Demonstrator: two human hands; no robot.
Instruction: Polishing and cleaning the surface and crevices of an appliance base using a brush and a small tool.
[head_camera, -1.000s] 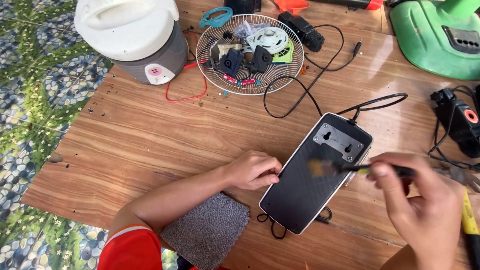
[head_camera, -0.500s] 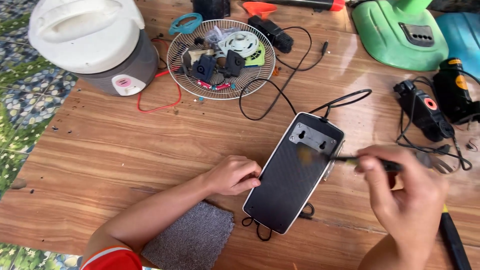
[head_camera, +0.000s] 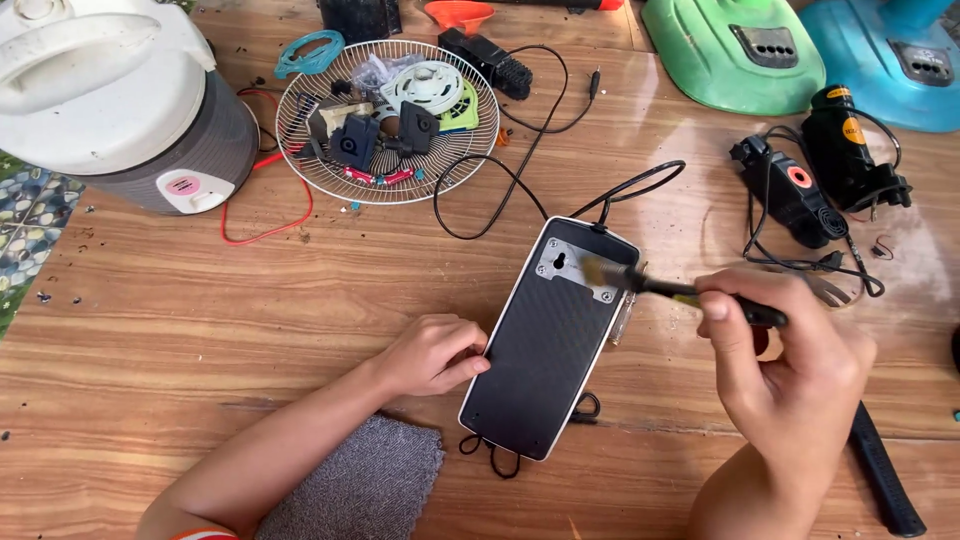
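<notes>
Fingers of the right hand (head_camera: 790, 370) were closed around the dark handle of a small brush (head_camera: 680, 293), held like a pen, with the wrist bent and the forearm coming in from the near right edge. The brush bristles touched the grey metal plate (head_camera: 578, 268) at the far end of a black rectangular device (head_camera: 548, 345), which lay flat near the middle of the wooden table (head_camera: 200, 330), turned a little so its far end pointed to the right.

The left hand (head_camera: 432, 352) rested on the table with fingers curled loosely, and the fingertips pressed against the left long edge of the device; it gripped nothing. Its forearm stretched from the near left corner, lying just beside a grey cloth (head_camera: 360, 485) with a rough woven surface.

The back of the device looked matt and finely textured, with a thin white rim and rounded corners. A black cable (head_camera: 520, 170) ran from its far end in loose curves.

Far on the table stood a round white wire grille (head_camera: 388, 120) that held small dark parts and a white round piece. To its left was a white and grey cooker (head_camera: 120, 100) with a smooth lid. On the far right lay a green plastic shell (head_camera: 745, 50), a blue shell (head_camera: 895, 55) and two black motors (head_camera: 820, 180) with thin wires. The table had brown grain with a glossy finish.
</notes>
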